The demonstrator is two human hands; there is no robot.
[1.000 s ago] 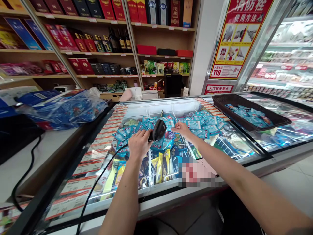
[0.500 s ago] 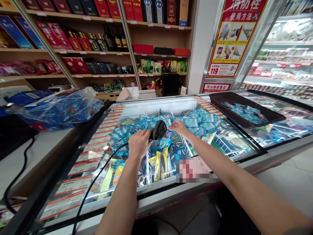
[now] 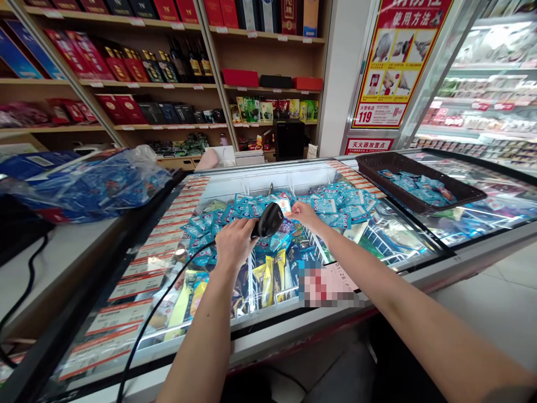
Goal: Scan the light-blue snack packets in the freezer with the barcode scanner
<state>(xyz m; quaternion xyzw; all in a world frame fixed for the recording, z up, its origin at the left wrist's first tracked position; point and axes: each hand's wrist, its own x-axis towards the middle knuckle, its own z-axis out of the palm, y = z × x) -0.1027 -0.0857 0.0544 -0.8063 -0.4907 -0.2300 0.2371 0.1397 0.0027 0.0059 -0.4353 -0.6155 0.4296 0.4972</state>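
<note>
My left hand (image 3: pixel 234 239) is wrapped around the handle of a black barcode scanner (image 3: pixel 269 220), whose head points right and whose cable trails down to the lower left. Just past the scanner head, my right hand (image 3: pixel 305 215) pinches a small packet (image 3: pixel 284 206) with a white and orange face. The scanner head and the packet are close together. Beneath both hands, many small blue packets (image 3: pixel 327 205) lie spread over the glass top of a chest freezer (image 3: pixel 218 187). Through the glass, yellow ice cream wrappers (image 3: pixel 268 277) show in wire baskets.
At the right, a dark plastic tray (image 3: pixel 465 196) holds more blue packets. A clear plastic bag (image 3: pixel 142 182) of blue packaging sits on the left counter. Price labels (image 3: pixel 134 286) line the glass. Shelves (image 3: pixel 168 87) of boxes and bottles stand behind.
The packet in my right hand now shows its white and orange face beside the scanner. The whole view has shifted slightly; both hands keep nearly the same place over the packets.
</note>
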